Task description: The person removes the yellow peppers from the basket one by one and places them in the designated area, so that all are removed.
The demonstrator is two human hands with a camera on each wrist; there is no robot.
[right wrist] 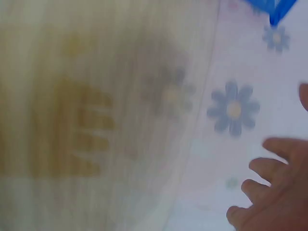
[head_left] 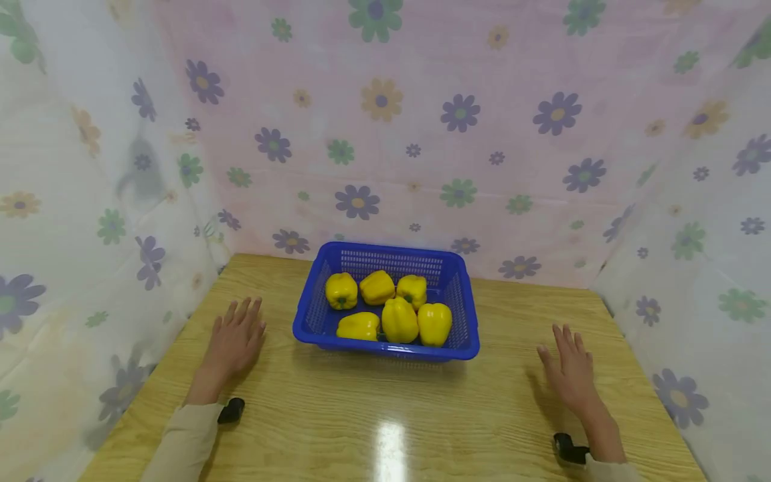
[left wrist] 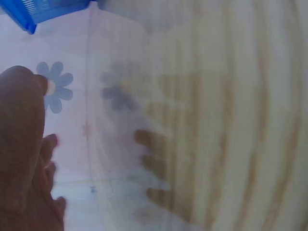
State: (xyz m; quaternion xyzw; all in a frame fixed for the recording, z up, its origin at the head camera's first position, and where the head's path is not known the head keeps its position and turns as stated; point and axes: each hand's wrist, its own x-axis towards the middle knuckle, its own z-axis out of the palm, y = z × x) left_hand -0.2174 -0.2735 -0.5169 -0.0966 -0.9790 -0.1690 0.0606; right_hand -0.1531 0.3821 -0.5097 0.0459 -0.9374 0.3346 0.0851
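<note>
A blue plastic basket point(head_left: 385, 347) stands at the back middle of the table, with several yellow bell peppers point(head_left: 400, 321) lying inside it. To its left is my left hand point(head_left: 233, 340), fingers extended, holding nothing. My right hand point(head_left: 572, 375) is farther off on the basket's right, its fingers spread and nothing in them. In the left wrist view the thumb point(left wrist: 21, 130) shows over the table, with a corner of the basket point(left wrist: 29, 19) at the top. The right wrist view shows extended fingers point(right wrist: 269, 168) and a bit of the basket point(right wrist: 275, 8).
The wooden table point(head_left: 325, 415) runs under both hands, with a bright glare spot near its front. Flower-patterned cloth point(head_left: 415, 134) hangs behind the table and along both sides. A small black device sits on each wrist.
</note>
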